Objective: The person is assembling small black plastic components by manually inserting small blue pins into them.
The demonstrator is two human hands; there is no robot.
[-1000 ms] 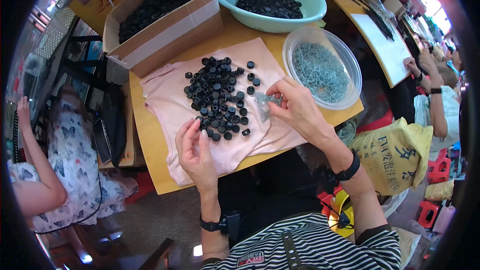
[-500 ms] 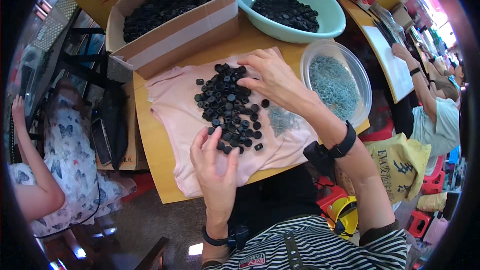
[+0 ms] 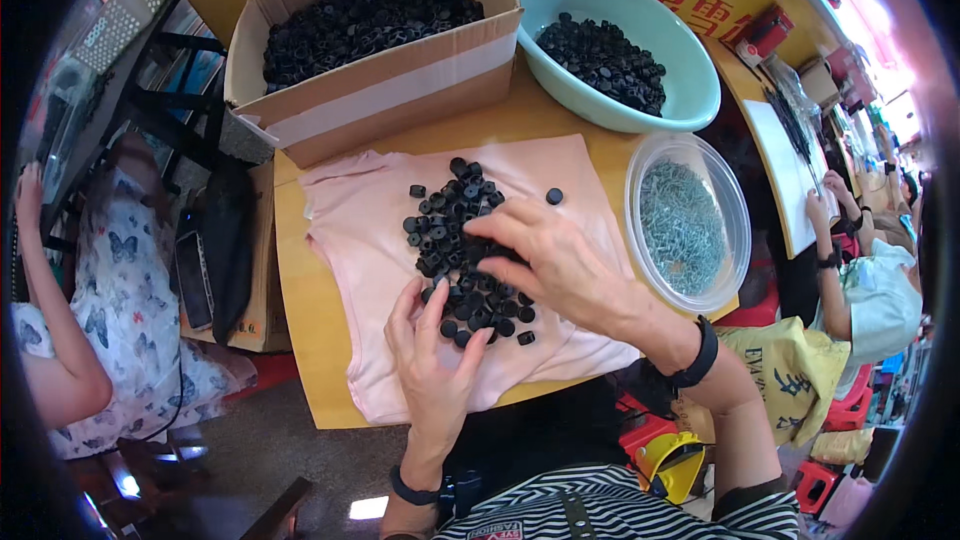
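A loose pile of small black plastic caps (image 3: 461,208) lies on a pale pink cloth (image 3: 370,180), some round and some squarish. My right hand (image 3: 550,258) reaches over the pile's right side, its fingers curved down and its thumb apart, with black caps showing between them. Its palm and forearm hide part of the cloth. At the pile's near left edge, my left hand (image 3: 432,345) has thumb and fingers spread around the nearest caps. One round cap (image 3: 554,197) sits alone on the cloth, up and right of the pile.
A cardboard box (image 3: 390,90) full of black pieces stands at the far left of the table. Beside it is a pale green basin (image 3: 690,90) holding more. A clear round tub (image 3: 738,240) of small screws sits at the right. Other people work on both sides.
My right hand has come nearer, from the pile's far edge to its middle right. It now covers the small heap of screws seen earlier on the cloth. My left hand stays by the pile.
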